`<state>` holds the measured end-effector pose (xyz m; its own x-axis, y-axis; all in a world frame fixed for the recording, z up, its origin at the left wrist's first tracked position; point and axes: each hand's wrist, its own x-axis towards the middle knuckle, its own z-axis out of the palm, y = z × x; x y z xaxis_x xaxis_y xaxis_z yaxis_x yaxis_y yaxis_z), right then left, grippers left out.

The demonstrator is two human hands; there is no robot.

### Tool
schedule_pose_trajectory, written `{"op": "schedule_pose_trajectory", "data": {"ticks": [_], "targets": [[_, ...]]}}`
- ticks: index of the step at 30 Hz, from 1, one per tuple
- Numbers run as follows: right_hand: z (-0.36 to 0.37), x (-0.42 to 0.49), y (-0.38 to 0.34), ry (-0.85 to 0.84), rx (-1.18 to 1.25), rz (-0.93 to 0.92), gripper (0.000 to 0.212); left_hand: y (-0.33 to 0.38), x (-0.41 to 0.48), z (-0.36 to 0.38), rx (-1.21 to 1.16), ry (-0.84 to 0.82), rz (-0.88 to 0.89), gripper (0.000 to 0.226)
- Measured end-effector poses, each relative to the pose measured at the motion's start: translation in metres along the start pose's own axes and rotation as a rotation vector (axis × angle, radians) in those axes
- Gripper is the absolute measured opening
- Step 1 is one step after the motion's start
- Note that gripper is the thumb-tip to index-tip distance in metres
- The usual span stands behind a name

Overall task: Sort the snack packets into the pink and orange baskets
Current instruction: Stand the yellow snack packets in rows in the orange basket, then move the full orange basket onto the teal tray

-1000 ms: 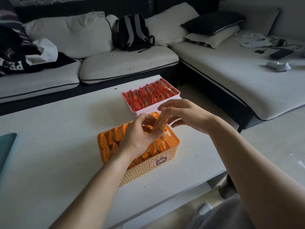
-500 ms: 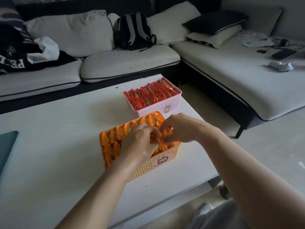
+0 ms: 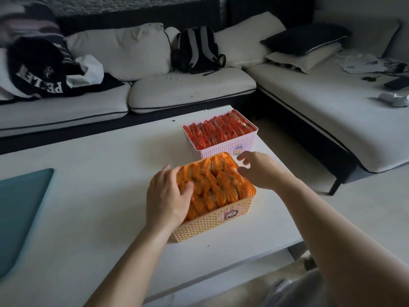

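Head view, near orange basket (image 3: pixel 212 224): left hand (image 3: pixel 168 196) flat on packets (image 3: pixel 212 185) at left side, fingers relaxed; right hand (image 3: pixel 259 171) at far right corner, fingers loosely apart, gripping nothing

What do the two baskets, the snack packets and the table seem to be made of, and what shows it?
Orange basket: probably moulded plastic, matt; its wall is a regular pierced lattice. Pink basket: likely the same, with small cut-outs. Orange packets and red packets: thin glossy film, crinkled with highlights. Table: smooth matt white top; core unclear.
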<state>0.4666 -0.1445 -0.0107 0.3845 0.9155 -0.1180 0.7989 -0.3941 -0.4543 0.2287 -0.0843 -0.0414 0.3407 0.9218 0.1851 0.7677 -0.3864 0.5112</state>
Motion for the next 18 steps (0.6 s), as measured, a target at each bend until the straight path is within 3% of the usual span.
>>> {"op": "schedule_pose_trajectory", "data": {"ticks": [2,5,7,10,14,18], "targets": [[0.009,0.000,-0.001,-0.095,0.116,0.084,0.043,-0.015,0.000,-0.004,-0.213,0.078,-0.270,0.053],[0.024,-0.002,-0.013,-0.114,0.169,0.137,0.037,-0.030,-0.005,-0.003,-0.526,-0.132,-0.582,0.047],[0.033,-0.004,-0.027,-0.046,0.151,0.167,0.037,-0.037,-0.011,-0.002,-0.559,-0.218,-0.591,0.045],[0.042,-0.011,-0.052,-0.009,0.117,0.176,0.031,-0.048,-0.013,-0.013,-0.467,-0.173,-0.571,0.024],[0.051,-0.021,-0.095,0.018,0.158,0.115,0.023,-0.079,-0.013,-0.042,-0.442,-0.089,-0.620,0.045],[0.074,-0.029,-0.151,-0.035,0.277,-0.001,0.030,-0.132,-0.015,-0.089,-0.409,0.016,-0.660,0.032]]}}
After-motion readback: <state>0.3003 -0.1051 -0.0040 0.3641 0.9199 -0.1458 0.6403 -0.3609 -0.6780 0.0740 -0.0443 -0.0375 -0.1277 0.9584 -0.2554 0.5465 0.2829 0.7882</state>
